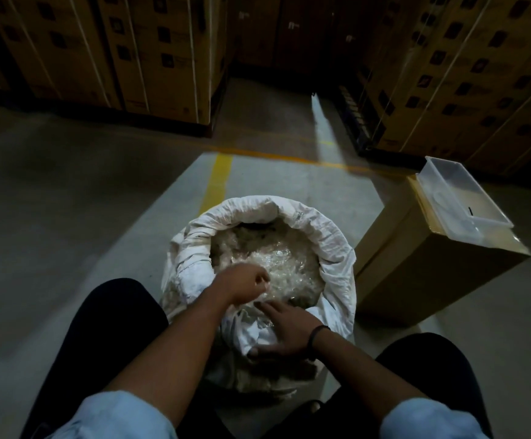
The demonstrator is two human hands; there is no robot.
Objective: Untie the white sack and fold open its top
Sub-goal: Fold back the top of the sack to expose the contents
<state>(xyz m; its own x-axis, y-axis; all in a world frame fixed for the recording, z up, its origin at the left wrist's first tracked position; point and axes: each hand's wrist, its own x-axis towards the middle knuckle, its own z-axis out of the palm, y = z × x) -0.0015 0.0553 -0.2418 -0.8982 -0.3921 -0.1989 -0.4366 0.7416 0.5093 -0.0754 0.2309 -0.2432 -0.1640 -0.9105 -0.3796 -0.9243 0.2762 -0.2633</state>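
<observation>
The white sack (330,245) stands on the floor between my knees, its mouth wide and its top rolled outward into a thick rim. Inside lies a heap of clear crinkled plastic pieces (276,258). My left hand (248,282) hovers over the near left part of the opening, fingers curled into a loose fist; whether it pinches any plastic is unclear. My right hand (284,327) lies flat on the near rim, fingers inside the mouth and thumb pressed on the outer cloth, holding the folded edge.
A brown cardboard box (416,274) lies to the right of the sack with a clear plastic tray (467,201) on top. Stacked strapped cartons (131,58) line the back left and right. A yellow floor line (218,182) runs beyond the sack.
</observation>
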